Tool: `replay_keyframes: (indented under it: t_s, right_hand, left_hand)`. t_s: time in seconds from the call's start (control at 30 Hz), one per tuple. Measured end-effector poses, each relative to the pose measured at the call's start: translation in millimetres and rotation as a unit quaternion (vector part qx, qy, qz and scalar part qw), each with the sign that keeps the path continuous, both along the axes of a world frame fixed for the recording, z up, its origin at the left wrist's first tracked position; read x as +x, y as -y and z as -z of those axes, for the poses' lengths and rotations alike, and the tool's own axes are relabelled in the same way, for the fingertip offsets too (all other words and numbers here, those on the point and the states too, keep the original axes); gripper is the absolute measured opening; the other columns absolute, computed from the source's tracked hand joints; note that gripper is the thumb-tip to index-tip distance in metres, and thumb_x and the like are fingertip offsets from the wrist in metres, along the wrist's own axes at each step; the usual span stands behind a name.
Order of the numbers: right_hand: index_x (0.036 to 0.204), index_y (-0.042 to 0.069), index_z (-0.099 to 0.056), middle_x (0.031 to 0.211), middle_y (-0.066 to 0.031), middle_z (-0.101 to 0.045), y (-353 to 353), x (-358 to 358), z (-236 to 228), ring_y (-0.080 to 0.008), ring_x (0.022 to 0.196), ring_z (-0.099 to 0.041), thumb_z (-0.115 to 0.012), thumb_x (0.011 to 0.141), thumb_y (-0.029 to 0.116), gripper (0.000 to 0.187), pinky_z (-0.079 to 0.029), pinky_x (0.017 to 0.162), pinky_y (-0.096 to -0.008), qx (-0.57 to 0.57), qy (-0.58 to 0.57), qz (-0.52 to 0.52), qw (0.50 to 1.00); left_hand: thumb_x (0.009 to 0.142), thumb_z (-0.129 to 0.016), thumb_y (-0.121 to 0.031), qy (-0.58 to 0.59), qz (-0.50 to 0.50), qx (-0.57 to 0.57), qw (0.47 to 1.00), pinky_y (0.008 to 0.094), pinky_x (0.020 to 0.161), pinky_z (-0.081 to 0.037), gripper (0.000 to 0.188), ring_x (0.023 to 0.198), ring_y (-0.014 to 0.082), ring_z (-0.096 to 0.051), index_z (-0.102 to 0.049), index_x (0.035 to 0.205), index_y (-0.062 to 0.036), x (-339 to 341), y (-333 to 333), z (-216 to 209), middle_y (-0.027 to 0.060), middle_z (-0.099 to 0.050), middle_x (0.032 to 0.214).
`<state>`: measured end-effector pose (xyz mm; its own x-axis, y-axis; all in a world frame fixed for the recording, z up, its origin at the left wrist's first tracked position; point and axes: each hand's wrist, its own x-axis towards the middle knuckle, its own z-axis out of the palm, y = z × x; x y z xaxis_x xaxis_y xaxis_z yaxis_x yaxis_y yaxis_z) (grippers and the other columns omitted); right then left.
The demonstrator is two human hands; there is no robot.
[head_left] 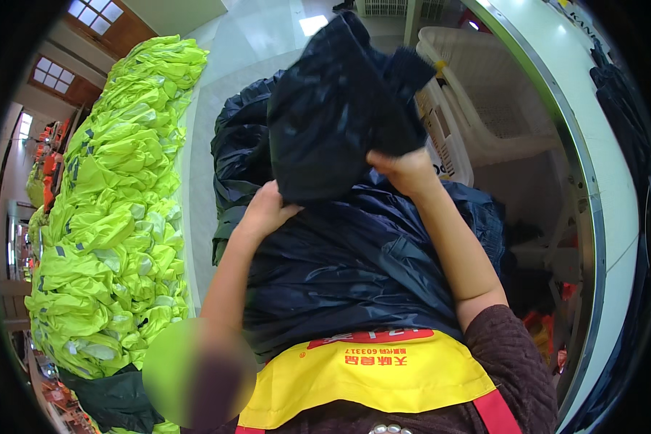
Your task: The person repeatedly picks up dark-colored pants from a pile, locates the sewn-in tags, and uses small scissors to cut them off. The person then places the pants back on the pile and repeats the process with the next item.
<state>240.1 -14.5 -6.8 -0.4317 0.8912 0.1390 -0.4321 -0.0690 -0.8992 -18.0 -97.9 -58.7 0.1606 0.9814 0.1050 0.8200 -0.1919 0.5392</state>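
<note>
A: What could go wrong here?

B: The cloth (333, 123) could slip. The left hand (265, 211) has its grip on the low left corner. The right hand (411, 171) has its grip on the right side, low down. No hand holds the top, so it could flop over.

A: Are both grips tight?

B: Both look closed on the cloth. But it hides some fingers, and the right hand is blurry. How hard they squeeze, nobody can tell.

A: Could anything else cause trouble?

B: The dark pile (347, 253) is almost the same colour. If the cloth drops, it could get lost in those folds. A loose part could also catch on the white crate (453, 137) if it swings to the right.

A: Where is the cloth now?

B: Up above the dark pile, in front of the person in the yellow apron (369, 383). The bright heap (116, 210) is well apart on the left.

A: And what does it look like?

B: It is blue-black and a bit shiny, with soft creases. It is bunched up like a big floppy bag. A ribbed end sticks out at the top right. What kind of clothing it is, if any, is hard to tell.
</note>
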Motion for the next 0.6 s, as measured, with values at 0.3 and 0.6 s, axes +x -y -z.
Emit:
replay_keyframes:
  t_s: [0.3,0.6]
  right_hand:
    - [0.085,-0.002,-0.062,0.081,-0.0005,-0.061,9,2,13,-0.0069,0.075,-0.053,-0.064,0.072,0.004,0.015,-0.045,0.071,-0.0240,0.148,0.255,-0.266,0.918]
    - [0.090,0.006,-0.069,0.085,-0.0136,-0.067,-8,17,-13,-0.0241,0.077,-0.066,-0.070,0.073,0.012,0.018,-0.051,0.070,-0.0322,0.295,0.452,-0.291,0.790]
  left_hand:
    - [0.082,-0.065,-0.030,0.481,-0.127,-0.012,0.867,0.0304,0.094,-0.037,0.063,0.111,0.0164,-0.051,-0.040,0.134,-0.0053,9,-9,-135,0.0084,-0.056,0.119]
    - [0.078,-0.068,-0.007,0.265,-0.182,0.086,0.943,0.0185,0.063,-0.040,0.009,0.069,0.0047,-0.051,-0.064,0.084,-0.0019,9,11,-157,-0.0028,-0.059,0.074]
